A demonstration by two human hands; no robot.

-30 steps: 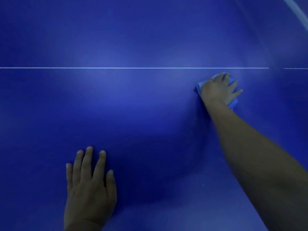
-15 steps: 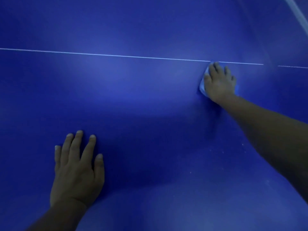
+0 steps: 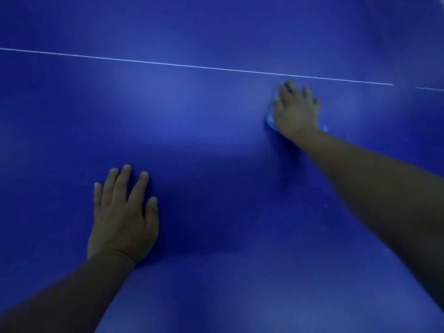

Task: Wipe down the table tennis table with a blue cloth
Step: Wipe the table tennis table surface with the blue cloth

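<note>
1. Mid-wipe: right hand (image 3: 296, 111) pressing blue cloth (image 3: 271, 121) flat, grip spread, at upper right, just below white line (image 3: 192, 66).
2. Left hand (image 3: 122, 212) open, bracing lower left on table (image 3: 216, 188).
3. Progress unclear; faint specks at right, likely unwiped.

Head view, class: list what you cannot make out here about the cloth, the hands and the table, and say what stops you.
1. Blue cloth: mostly hidden under the right hand; only pale edges peek out, so its size and folding are unknown.
2. Right hand's fingers: motion-blurred, so their exact position on the cloth is unclear.
3. Table: its edges are cut off by the frame.
4. White line: its break near the right side is dim and unexplained.
5. Left hand: flat on the table, palm side hidden.
</note>
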